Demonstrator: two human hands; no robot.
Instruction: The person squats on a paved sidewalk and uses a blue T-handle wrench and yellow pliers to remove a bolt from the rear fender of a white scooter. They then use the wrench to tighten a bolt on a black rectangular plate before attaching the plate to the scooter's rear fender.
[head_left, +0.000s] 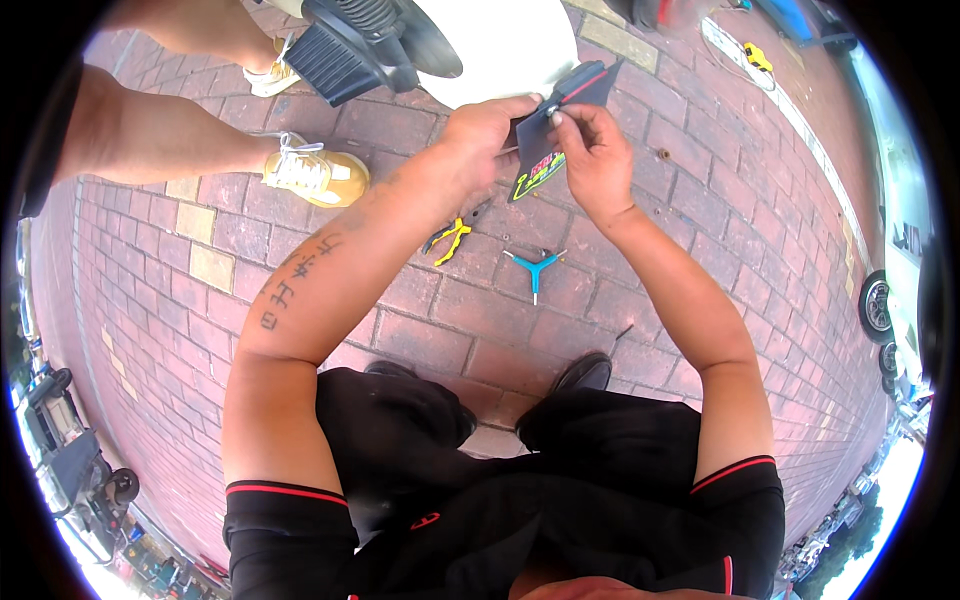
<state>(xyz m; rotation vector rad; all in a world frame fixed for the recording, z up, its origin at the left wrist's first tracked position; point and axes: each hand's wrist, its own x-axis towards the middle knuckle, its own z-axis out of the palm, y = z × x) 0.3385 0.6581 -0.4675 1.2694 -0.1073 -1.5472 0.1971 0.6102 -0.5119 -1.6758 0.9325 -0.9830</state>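
Head view: your right hand (pixel 598 155) has thumb and fingers pinched on a small silvery fastener (pixel 553 113) at the black mudguard flap (pixel 533 137), beside white scooter bodywork (pixel 520 45). Your left hand (pixel 485 138) curls at the flap's left edge; hidden fingers leave its grip uncertain. Should your pinch slip, the fastener could drop onto the brick paving (pixel 420 345). Bright lettering (pixel 541 176) decorates the flap; dark characters (pixel 290 275) mark your left forearm.

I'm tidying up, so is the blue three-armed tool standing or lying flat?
The blue tool lies flat, its arms spread over the paving.
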